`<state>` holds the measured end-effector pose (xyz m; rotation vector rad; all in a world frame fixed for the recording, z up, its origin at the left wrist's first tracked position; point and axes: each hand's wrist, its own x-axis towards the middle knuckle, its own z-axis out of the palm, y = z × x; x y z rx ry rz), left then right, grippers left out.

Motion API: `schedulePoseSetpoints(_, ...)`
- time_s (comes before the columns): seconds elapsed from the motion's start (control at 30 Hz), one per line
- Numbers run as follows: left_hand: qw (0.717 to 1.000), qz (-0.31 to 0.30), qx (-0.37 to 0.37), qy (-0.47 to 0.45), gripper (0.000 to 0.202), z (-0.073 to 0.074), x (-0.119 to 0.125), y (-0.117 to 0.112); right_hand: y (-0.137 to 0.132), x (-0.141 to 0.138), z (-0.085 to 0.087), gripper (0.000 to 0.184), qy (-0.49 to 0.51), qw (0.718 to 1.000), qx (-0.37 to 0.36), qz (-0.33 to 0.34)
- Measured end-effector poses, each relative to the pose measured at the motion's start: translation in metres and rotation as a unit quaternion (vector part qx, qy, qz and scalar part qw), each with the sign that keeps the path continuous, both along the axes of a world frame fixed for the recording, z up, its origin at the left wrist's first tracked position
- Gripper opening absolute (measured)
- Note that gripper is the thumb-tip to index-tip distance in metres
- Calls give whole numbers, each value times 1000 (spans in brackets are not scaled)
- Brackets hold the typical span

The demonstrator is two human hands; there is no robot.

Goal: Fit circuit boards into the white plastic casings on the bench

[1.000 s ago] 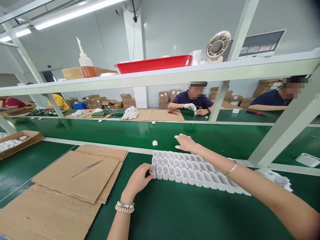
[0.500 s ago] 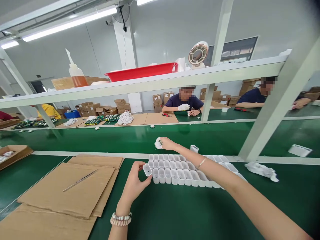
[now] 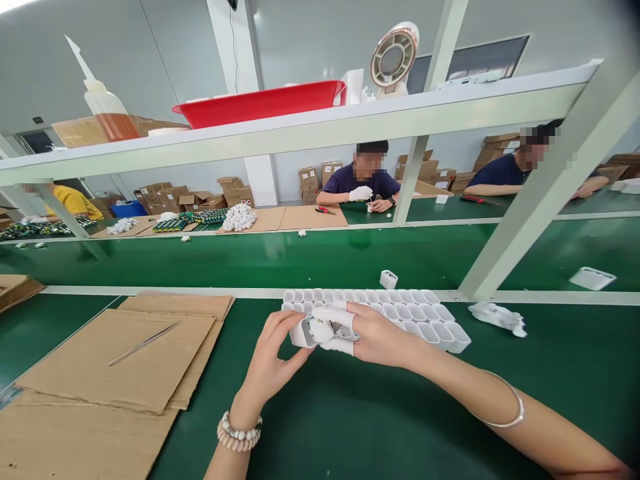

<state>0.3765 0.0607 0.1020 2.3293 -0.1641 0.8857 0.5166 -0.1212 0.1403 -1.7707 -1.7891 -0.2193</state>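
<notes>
My left hand [image 3: 273, 360] grips a small white plastic case [image 3: 301, 333] just off the left end of a white tray of several small cells [image 3: 425, 320]. My right hand [image 3: 367, 335], with white finger cots on its fingertips, pinches a small white part [image 3: 320, 329] and holds it against the open case. Both hands meet over the green mat [image 3: 350, 427], in front of the tray.
Cardboard sheets [image 3: 115, 373] with metal tweezers [image 3: 144, 343] lie at left. A loose white case [image 3: 388, 279] and another white case [image 3: 592, 278] sit on the green conveyor belt. A crumpled white cloth [image 3: 497, 317] lies right of the tray. Other workers sit across the line.
My right hand picked a white part off the belt and brought it back to the case in my left hand. My left hand lifted that case from the tray's end.
</notes>
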Motion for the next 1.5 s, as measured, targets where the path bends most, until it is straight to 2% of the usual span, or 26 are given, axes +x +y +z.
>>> schedulePoseSetpoints(0.33, 999, 29, 29, -24, 43, 1, 0, 1, 2, -1, 2, 40, 35, 999, -32, -16)
schedulePoseSetpoints(0.67, 998, 24, 47, -22, 40, 1, 1, 0, 1, -8, 4, 34, 52, 993, -84, -57)
schedulePoseSetpoints(0.83, 998, 21, 48, -22, 41, 1, 1, 0, 1, -9, 2, 35, 49, 992, -86, -72)
schedulePoseSetpoints(0.97, 999, 18, 44, -23, 43, 0, 1, 1, 3, -8, 1, 44, 85, 990, -79, -81)
schedulePoseSetpoints(1.03, 999, 19, 41, -25, 44, 0, 1, 1, 4, -8, 2, 43, 89, 990, -69, -87)
schedulePoseSetpoints(1.13, 999, 25, 35, -32, 44, 0, 0, 1, 6, -7, -1, 38, 55, 994, -33, -85)
schedulePoseSetpoints(1.23, 998, 24, 30, -43, 45, 0, 0, 0, 6, -2, -9, 34, -32, 997, 29, -67)
schedulePoseSetpoints(1.37, 997, 30, 30, -61, 46, 0, 1, 0, 5, 4, -18, 34, -180, 975, 113, -72)
schedulePoseSetpoints(1.5, 996, 52, 30, -73, 47, -2, 1, 1, 7, 3, -18, 34, -205, 968, 127, -62)
